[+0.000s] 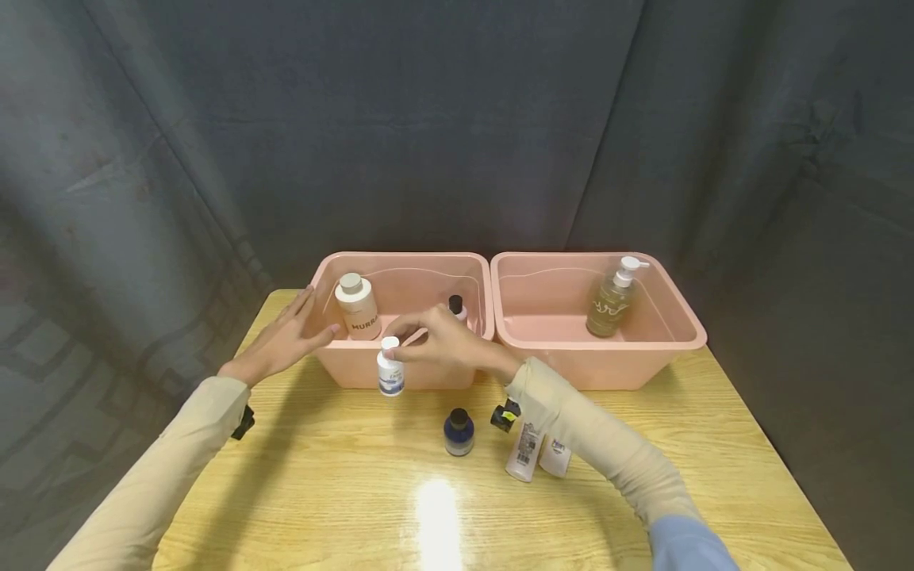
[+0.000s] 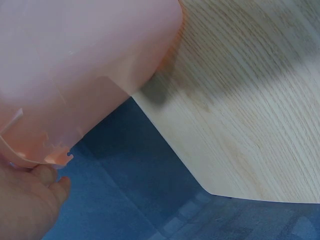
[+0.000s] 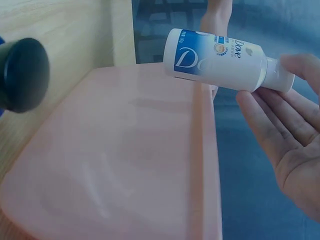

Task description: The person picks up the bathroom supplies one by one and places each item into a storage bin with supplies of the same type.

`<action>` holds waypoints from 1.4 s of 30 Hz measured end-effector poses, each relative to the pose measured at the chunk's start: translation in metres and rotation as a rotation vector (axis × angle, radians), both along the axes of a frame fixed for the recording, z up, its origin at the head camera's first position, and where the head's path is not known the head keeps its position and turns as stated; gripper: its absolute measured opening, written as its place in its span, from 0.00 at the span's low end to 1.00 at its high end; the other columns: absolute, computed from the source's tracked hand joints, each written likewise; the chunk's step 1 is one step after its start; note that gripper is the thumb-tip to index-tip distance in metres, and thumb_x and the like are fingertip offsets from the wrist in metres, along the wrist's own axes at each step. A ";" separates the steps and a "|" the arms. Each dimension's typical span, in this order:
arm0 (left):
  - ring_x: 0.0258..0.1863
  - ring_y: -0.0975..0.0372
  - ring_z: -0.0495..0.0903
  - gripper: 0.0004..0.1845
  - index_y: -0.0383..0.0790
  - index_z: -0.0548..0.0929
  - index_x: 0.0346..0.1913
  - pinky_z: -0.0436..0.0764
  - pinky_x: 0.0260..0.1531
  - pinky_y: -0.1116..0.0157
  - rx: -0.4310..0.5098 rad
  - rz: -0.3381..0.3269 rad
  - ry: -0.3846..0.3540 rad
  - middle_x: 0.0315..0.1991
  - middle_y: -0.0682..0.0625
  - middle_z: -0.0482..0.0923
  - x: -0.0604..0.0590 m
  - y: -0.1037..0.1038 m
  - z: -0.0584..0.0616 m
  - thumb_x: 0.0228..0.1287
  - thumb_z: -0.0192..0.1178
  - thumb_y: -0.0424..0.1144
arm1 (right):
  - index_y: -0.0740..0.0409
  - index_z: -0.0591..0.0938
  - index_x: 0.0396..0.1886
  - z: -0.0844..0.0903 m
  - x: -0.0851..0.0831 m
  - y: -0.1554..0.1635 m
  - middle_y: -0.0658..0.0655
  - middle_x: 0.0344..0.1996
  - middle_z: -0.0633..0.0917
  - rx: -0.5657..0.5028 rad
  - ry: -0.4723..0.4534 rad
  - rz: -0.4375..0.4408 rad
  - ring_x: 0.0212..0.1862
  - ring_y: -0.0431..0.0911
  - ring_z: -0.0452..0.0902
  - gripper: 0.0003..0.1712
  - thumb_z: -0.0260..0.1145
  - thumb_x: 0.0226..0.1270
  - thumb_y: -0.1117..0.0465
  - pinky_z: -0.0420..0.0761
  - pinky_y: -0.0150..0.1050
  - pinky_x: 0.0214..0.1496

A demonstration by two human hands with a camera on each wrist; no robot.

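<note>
I pinch the small white bottle by its cap with my right hand, near the left bin; my left hand, fingers straight, steadies its corner.

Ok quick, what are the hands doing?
Left hand: open, fingers straight, touching the left pink bin.
Right hand: pinching the small white Dove bottle by its cap.

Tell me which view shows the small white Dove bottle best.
The right wrist view: the Dove bottle fills the frame, label readable, its cap pinched by the right hand. The head view shows it small before the left pink bin. The left wrist view misses it.
</note>
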State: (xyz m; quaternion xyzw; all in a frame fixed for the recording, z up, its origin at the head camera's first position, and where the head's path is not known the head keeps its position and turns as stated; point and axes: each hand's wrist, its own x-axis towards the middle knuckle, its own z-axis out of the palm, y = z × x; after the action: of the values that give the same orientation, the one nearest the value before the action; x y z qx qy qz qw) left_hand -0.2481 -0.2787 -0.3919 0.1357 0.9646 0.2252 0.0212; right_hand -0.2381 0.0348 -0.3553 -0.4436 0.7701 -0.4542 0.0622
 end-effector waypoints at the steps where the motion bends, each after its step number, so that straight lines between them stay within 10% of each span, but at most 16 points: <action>1: 0.76 0.42 0.38 0.52 0.40 0.40 0.79 0.51 0.68 0.36 0.001 -0.001 0.000 0.80 0.48 0.30 0.000 0.000 0.000 0.68 0.48 0.70 | 0.64 0.86 0.45 0.001 -0.001 0.000 0.56 0.41 0.88 -0.007 -0.007 -0.002 0.41 0.39 0.84 0.13 0.74 0.61 0.65 0.83 0.31 0.43; 29: 0.76 0.41 0.38 0.52 0.41 0.39 0.79 0.51 0.66 0.34 -0.001 -0.003 -0.009 0.80 0.49 0.29 -0.001 -0.001 0.000 0.68 0.48 0.70 | 0.59 0.87 0.46 0.045 -0.046 0.018 0.50 0.41 0.88 -0.077 -0.086 -0.207 0.43 0.43 0.83 0.15 0.74 0.62 0.58 0.82 0.37 0.50; 42: 0.76 0.41 0.39 0.52 0.39 0.40 0.79 0.52 0.66 0.34 0.001 -0.011 -0.009 0.80 0.47 0.30 -0.001 -0.002 -0.001 0.68 0.48 0.69 | 0.60 0.86 0.47 0.039 -0.068 0.022 0.53 0.41 0.87 -0.074 -0.108 -0.332 0.42 0.46 0.82 0.15 0.72 0.63 0.59 0.82 0.37 0.48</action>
State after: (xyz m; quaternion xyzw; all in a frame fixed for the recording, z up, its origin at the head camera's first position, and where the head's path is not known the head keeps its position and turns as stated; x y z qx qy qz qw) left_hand -0.2491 -0.2807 -0.3928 0.1403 0.9636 0.2262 0.0265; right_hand -0.3064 0.0571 -0.3161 -0.2875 0.8109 -0.5095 0.0113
